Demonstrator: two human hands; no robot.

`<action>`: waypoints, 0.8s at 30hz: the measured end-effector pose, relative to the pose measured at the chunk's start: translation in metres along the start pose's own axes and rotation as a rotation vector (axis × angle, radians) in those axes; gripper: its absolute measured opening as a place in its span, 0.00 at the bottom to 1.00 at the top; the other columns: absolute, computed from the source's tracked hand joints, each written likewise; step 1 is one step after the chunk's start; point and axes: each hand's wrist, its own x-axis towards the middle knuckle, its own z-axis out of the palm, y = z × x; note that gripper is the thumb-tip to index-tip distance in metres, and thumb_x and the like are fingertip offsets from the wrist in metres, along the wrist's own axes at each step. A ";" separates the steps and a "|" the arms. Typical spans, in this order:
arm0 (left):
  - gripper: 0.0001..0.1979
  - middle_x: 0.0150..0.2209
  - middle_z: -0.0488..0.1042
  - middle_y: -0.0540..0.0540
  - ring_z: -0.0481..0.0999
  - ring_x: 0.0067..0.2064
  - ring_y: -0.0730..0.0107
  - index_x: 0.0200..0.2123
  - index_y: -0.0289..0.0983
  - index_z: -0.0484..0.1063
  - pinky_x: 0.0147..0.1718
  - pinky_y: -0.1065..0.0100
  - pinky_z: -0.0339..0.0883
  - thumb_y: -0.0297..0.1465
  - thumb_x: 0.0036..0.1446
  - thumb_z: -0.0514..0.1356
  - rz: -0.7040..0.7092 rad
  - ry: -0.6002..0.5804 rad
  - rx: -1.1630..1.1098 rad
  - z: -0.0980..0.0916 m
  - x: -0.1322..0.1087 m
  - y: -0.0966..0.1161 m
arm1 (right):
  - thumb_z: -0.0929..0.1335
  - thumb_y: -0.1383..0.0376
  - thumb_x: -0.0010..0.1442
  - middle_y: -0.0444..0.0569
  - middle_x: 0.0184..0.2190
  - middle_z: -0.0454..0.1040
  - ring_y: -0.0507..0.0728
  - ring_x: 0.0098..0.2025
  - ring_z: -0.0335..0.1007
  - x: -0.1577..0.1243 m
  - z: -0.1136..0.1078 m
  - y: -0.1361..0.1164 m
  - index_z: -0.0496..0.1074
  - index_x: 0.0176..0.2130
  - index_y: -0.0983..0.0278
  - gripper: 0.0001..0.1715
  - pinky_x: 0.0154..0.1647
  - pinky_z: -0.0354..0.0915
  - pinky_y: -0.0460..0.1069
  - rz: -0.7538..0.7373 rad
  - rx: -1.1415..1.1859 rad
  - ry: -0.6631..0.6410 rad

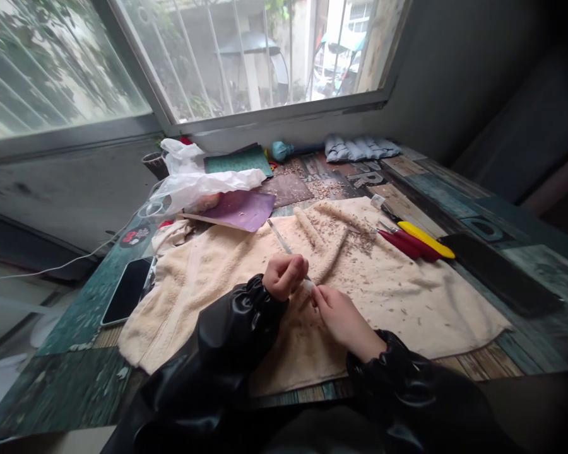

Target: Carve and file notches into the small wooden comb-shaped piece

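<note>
My left hand (285, 276) is closed around a long thin grey strip (278, 236), whose far end sticks out forward over the towel. Its exact kind is unclear. Close beside it on the right, my right hand (337, 315) is closed too, fingers pinched near a small whitish piece (308, 287) between the two hands. What sits inside the right fingers is mostly hidden. Both hands are just above a cream towel (208, 271) strewn with brown shavings (360, 243). Right of them lie red-handled tools (407, 244) and a yellow-handled tool (423, 238).
A phone (129, 290) lies left of the towel. Behind are a purple sheet (243, 209), a white plastic bag (208, 183), a green mat (239, 162) and a grey padded bundle (361, 149). A long dark object (502, 274) lies at right. A barred window stands beyond the table.
</note>
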 end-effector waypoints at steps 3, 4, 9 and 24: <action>0.25 0.13 0.50 0.54 0.51 0.15 0.81 0.13 0.36 0.51 0.16 0.70 0.43 0.44 0.55 0.52 0.054 0.050 0.024 -0.010 0.009 -0.002 | 0.53 0.61 0.62 0.50 0.25 0.72 0.54 0.28 0.65 0.020 0.000 -0.007 0.66 0.26 0.65 0.21 0.29 0.55 0.46 -0.028 -0.048 0.000; 0.25 0.13 0.49 0.54 0.51 0.15 0.81 0.13 0.36 0.51 0.16 0.71 0.43 0.43 0.55 0.52 0.076 0.063 0.025 -0.014 0.013 -0.004 | 0.54 0.62 0.61 0.50 0.25 0.72 0.54 0.28 0.65 0.027 0.000 -0.010 0.66 0.26 0.65 0.20 0.30 0.55 0.46 -0.036 -0.058 -0.001; 0.24 0.13 0.52 0.53 0.52 0.16 0.81 0.14 0.35 0.53 0.16 0.71 0.43 0.43 0.56 0.51 0.112 0.061 0.109 -0.028 0.026 -0.015 | 0.55 0.63 0.61 0.52 0.31 0.73 0.55 0.33 0.66 0.044 -0.001 -0.013 0.67 0.30 0.64 0.17 0.32 0.53 0.46 -0.049 -0.102 0.037; 0.24 0.11 0.49 0.56 0.50 0.13 0.83 0.14 0.35 0.52 0.13 0.76 0.44 0.42 0.52 0.56 0.007 0.023 -0.228 -0.045 0.045 -0.008 | 0.55 0.63 0.60 0.52 0.25 0.72 0.54 0.27 0.63 0.030 -0.004 -0.013 0.68 0.27 0.64 0.18 0.27 0.49 0.46 -0.005 -0.193 0.065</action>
